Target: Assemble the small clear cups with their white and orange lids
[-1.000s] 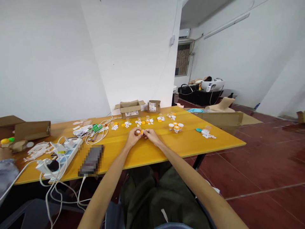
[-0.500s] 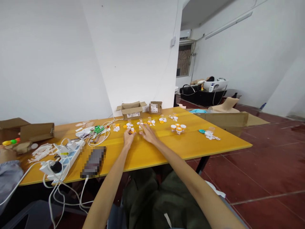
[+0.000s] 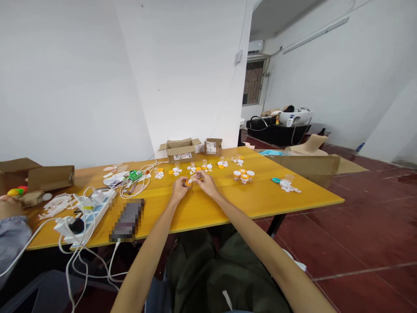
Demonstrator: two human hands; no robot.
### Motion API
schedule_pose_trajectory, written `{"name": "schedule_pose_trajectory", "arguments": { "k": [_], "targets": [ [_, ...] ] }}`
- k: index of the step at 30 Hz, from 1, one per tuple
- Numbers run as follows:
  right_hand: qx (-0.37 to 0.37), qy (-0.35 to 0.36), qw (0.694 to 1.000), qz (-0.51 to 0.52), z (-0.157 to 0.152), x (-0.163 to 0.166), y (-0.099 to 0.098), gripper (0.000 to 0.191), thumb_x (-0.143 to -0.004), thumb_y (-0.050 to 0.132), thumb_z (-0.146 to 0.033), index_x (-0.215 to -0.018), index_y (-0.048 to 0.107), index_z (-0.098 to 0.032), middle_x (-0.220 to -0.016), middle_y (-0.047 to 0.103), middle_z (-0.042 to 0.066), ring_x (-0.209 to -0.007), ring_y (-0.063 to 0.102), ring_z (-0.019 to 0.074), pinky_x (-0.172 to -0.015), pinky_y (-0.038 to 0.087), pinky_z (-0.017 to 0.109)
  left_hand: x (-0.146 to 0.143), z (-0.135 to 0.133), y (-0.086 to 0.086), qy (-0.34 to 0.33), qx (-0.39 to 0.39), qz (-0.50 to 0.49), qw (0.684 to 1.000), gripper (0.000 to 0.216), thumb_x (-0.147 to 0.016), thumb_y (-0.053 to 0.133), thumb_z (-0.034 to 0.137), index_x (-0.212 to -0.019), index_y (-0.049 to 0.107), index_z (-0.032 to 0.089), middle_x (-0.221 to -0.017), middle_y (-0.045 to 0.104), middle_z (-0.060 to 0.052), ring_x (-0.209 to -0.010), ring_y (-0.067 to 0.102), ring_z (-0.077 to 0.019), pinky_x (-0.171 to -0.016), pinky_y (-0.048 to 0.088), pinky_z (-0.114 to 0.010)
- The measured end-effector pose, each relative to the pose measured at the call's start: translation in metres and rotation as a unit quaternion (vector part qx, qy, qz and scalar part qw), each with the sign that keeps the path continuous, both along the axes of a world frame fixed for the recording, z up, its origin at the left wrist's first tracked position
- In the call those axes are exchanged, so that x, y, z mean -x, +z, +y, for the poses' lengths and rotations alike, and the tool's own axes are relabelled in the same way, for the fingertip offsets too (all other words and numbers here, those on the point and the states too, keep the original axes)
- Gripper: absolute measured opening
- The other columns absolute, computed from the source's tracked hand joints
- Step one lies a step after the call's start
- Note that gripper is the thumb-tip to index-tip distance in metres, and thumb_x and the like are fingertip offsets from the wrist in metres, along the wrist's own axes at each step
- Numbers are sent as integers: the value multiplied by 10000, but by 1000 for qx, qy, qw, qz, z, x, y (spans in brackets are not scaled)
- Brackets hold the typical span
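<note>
Standing clustered, four lidded jars (image 3: 244,178) show only indistinct contents.

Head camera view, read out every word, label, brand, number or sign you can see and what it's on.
No readable text.
White label on the open cardboard box by the wall: print too small.
White label on the smaller cardboard box: too blurred.
Green item: any markings too small.

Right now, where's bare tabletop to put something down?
Free: between the phone and left hand; also from the jars to the front edge of the table. Crowded: around the power strip, and before the two back boxes.
</note>
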State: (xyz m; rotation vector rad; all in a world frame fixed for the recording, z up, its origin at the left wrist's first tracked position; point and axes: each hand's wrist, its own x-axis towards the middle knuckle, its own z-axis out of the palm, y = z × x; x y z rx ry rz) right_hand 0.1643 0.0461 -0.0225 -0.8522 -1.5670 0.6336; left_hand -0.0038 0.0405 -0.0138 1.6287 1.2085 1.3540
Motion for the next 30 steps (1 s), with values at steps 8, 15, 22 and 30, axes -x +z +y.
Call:
{"name": "schedule_pose_trajectory", "arguments": {
  "k": [8,15,22,30],
  "targets": [
    [38,33,999,-21,0,0,1,254,-721,737,-241,-969,687,-223,-966,743,36,-864,707,196,-796,574,333,-5,-6,7,-45,9,-24,999,316,-513,820,102,-799,713,182,-736,729,0,-657,665,-155,-675,543,-273],
    [67,57,996,19,1,0,1,262,-682,745,-196,-939,696,-212,-970,745,41,-875,715,196,-839,577,349,-5,-18,19,-42,17,-94,995,410,-487,920,229,-853,739,188,-890,770,-58,-853,722,-227,-814,589,-365],
    [68,82,994,22,1,-2,2,273,-696,750,-235,-963,699,-212,-997,733,42,-899,708,194,-858,568,353,-4,-21,22,-61,74,-137,986,408,-537,923,299,-897,772,179,-945,766,-84,-885,721,-224,-843,600,-376],
    [62,89,994,10,-2,-3,7,214,-683,732,-224,-890,681,-208,-931,732,29,-872,696,199,-843,559,352,-5,-17,21,-67,73,-140,985,361,-583,904,410,-823,787,167,-804,758,-78,-790,712,-210,-788,603,-354]
  ]
}}
